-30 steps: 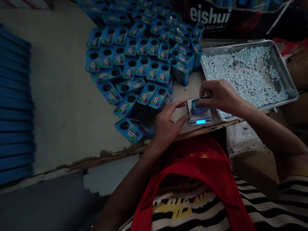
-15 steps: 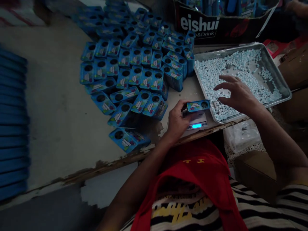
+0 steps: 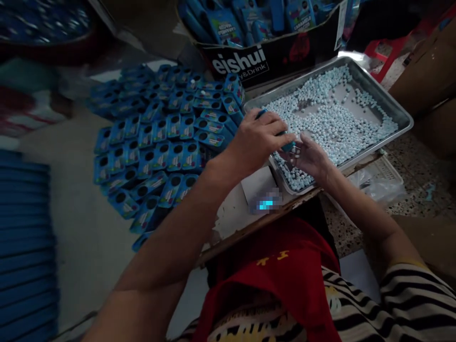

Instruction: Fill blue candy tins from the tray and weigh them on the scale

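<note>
My left hand (image 3: 260, 135) is closed round a small blue tin (image 3: 288, 146), tipped over the near left corner of a metal tray (image 3: 379, 137). The fingers cover most of the tin. Just right of it, my right hand (image 3: 309, 154) is cupped palm up, with a few pale candies (image 3: 297, 153) at its fingers. Many small pale blue and white candies (image 3: 331, 135) lie spread in the tray. Below my left hand stands a small scale (image 3: 259, 187) with a lit display, nothing on its plate.
Rows of blue tins (image 3: 162, 154) with dark round holes stand on the table (image 3: 80, 228) to the left. A black carton (image 3: 278, 59) of blue packs sits behind the tray. Stacked blue items (image 3: 24, 242) line the far left. Plastic bags (image 3: 381, 187) lie below the table edge.
My left hand has lifted the tin off the scale and tilted it over the tray. My right hand has turned palm up and come in beside it. The view has shifted.
</note>
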Tool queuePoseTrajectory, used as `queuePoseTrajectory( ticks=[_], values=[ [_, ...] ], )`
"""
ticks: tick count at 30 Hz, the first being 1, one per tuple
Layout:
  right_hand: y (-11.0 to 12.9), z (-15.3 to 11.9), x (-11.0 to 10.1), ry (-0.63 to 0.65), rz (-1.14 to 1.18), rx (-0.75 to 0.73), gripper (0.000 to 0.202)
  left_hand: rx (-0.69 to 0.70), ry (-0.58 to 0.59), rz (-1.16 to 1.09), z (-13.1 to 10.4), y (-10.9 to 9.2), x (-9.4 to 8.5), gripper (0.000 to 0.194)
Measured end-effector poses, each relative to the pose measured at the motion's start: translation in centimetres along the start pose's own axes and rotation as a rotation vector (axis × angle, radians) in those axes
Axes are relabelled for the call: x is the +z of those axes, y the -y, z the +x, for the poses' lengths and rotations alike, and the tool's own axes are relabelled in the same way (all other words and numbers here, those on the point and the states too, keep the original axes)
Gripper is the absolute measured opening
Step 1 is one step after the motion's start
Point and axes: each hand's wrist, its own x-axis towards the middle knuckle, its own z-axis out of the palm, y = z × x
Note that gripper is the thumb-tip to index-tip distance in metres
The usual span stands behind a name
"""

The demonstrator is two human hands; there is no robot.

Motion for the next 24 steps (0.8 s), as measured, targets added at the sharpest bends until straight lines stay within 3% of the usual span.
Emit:
queuePoseTrajectory(
  ticks=[7, 11, 14, 18, 22, 24],
  values=[
    [0.1, 1.3, -0.5, -0.017, 0.151, 0.068, 0.023, -0.114, -0.136, -0.024, -0.3, 1.0, 1.2, 0.029],
    [0.3, 1.2, -0.2, -0.016, 0.158, 0.063, 0.018, -0.277, -0.287, -0.064, -1.8, 1.6, 2.8, 0.026],
    [0.6, 1.0, -0.1, -0.005, 0.122, 0.114, 0.018, -0.446, -0.459, -0.227, -4.4, 1.3, 3.9, 0.028],
    [0.9, 0.5, -0.7, -0.017, -0.036, 0.106, 0.027, -0.692, -0.688, -0.524, -9.2, -0.9, 5.2, 0.046],
    [1.5, -0.4, -0.8, 0.034, -0.324, 0.098, 0.006, -0.840, -0.763, -0.778, -13.5, -4.0, 6.4, 0.055],
    [1.9, -1.0, -0.2, 0.085, -0.408, 0.102, 0.007, -0.898, -0.770, -0.829, -14.9, -5.0, 7.0, 0.054]
  ],
)
